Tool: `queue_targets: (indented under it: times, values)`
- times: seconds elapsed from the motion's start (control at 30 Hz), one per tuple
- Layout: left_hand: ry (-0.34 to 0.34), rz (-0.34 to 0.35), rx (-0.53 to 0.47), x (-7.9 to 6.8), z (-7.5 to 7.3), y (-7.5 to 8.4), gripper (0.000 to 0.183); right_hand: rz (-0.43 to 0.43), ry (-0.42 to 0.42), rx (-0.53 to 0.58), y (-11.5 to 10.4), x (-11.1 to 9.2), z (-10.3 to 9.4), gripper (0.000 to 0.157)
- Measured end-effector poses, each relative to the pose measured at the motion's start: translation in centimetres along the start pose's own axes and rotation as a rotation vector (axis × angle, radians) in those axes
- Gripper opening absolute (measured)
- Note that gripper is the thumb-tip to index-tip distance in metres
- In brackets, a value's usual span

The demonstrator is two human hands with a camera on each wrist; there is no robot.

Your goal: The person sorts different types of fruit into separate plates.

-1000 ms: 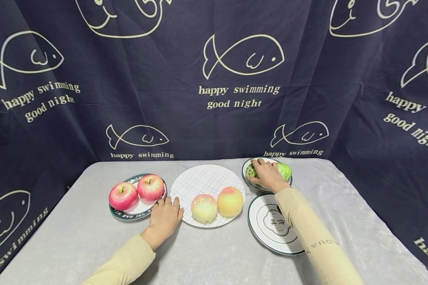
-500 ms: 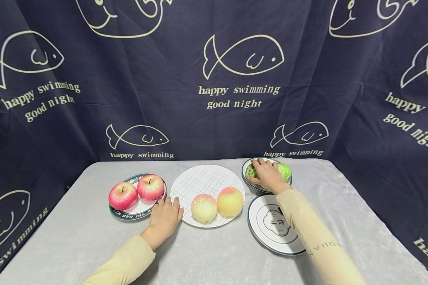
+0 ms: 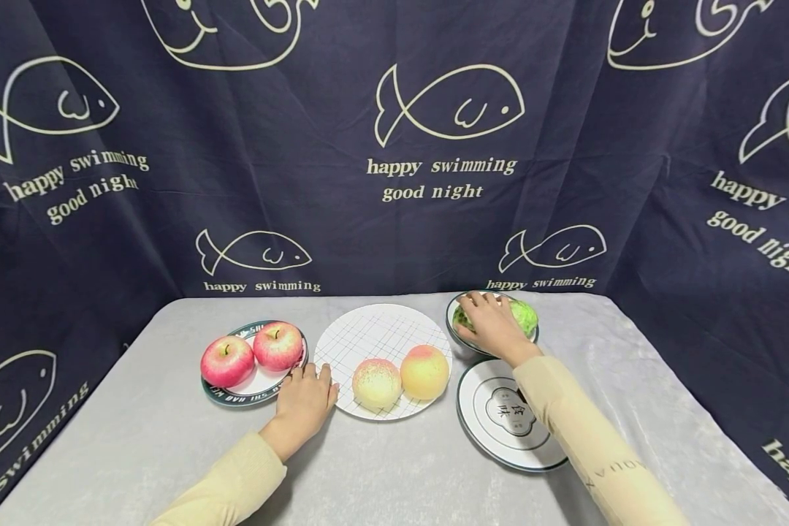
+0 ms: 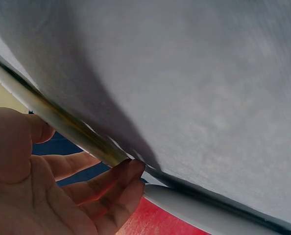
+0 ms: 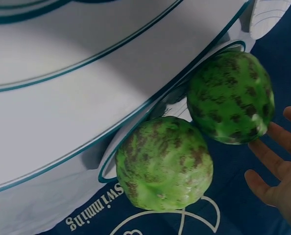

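My right hand (image 3: 493, 325) reaches over two green lumpy custard apples on a small green-rimmed plate (image 3: 450, 324) at the back right. In the right wrist view, its fingers are spread, with fingertips right at the browner custard apple (image 5: 229, 98). The other custard apple (image 5: 162, 164) lies beside it. My left hand (image 3: 304, 405) rests palm down between the oval apple plate (image 3: 253, 393) and the round gridded plate (image 3: 368, 329). The left wrist view shows its fingers (image 4: 74, 164) loosely extended beneath the plate edges, holding nothing.
Two red apples (image 3: 227, 361) fill the oval plate. Two peaches (image 3: 377, 383) sit at the front of the gridded plate. Beneath my right forearm lies a white plate (image 3: 480, 424) with a dark green rim. A navy fish-print curtain (image 3: 408, 234) hangs behind the table.
My right hand has risen slightly off the browner custard apple and its fingers have shifted a little left. The right sleeve has moved right. The left hand has stayed still.
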State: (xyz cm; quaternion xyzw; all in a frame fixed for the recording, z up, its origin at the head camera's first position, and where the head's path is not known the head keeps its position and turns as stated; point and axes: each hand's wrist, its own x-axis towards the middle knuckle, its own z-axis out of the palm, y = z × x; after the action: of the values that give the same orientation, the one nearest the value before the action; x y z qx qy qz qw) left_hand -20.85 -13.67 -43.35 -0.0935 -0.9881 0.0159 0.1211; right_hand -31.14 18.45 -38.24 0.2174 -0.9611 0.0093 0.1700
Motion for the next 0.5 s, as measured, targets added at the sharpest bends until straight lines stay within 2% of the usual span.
queue_targets:
  times: [0.23,0.5]
  values:
    - [0.018,0.005,0.011,0.0,-0.1,0.1,0.039,-0.042,0.061,0.009,-0.7,-0.5,-0.3,0.044]
    - [0.012,0.008,0.013,-0.1,-0.2,0.1,0.039,-0.098,0.093,0.009,-1.5,-1.1,-0.8,0.044]
